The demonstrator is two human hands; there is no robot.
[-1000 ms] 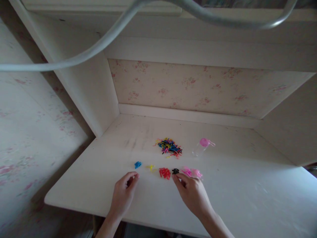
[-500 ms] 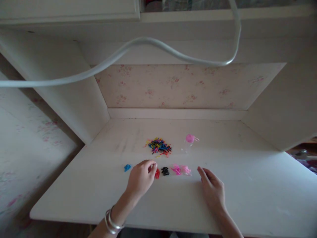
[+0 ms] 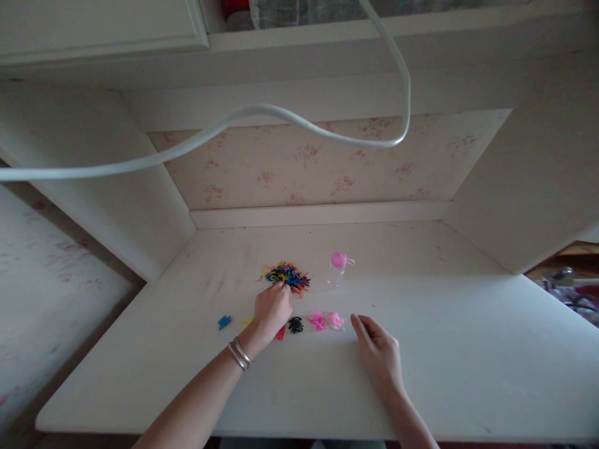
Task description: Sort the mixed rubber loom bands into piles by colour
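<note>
My left hand (image 3: 274, 308), with two silver bangles at the wrist, reaches to the near edge of a mixed pile of small coloured rubber bands (image 3: 287, 276). Its fingers are pinched together, and the fingertips are partly hidden against the pile. Below the mixed pile lies a row of small sorted heaps: blue bands (image 3: 225, 322), yellow bands (image 3: 246, 322), red bands (image 3: 279, 333), black bands (image 3: 296, 325), bright pink bands (image 3: 317, 320) and light pink bands (image 3: 334, 320). To the right of the light pink heap rests my right hand (image 3: 378, 349), thumb and fingers closed together; what they hold, if anything, is hidden.
A small clear bottle with a pink cap (image 3: 339, 260) stands right of the mixed pile on the white desk (image 3: 444, 349). A white cable (image 3: 262, 111) hangs across the view above. Side panels (image 3: 524, 181) and a shelf (image 3: 318, 56) enclose the desk.
My left hand has moved forward from above the sorted heaps to the mixed pile, uncovering part of the yellow heap. My right hand stays beside the light pink heap. The camera view has shifted.
</note>
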